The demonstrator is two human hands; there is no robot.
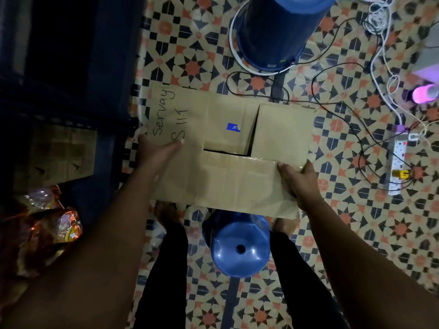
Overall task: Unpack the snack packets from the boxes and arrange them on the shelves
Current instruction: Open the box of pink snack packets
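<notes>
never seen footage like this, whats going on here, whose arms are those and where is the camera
There is no machine here. The single picture comes from a wide-angle camera worn on a person's head, looking down, so the arms are the wearer's own, and the edges look bent.

The person stands over a cardboard box that rests on a patterned tile floor. Its top flaps are folded over, leaving a small gap in the middle. The left hand lies on the flap with handwriting; the right hand grips the box's near right corner.

Between the person's legs is a blue stool, and a larger blue tub stands beyond the box. On the right lie cables and a power strip. At the far left, in the dark, are shiny snack packets.
</notes>
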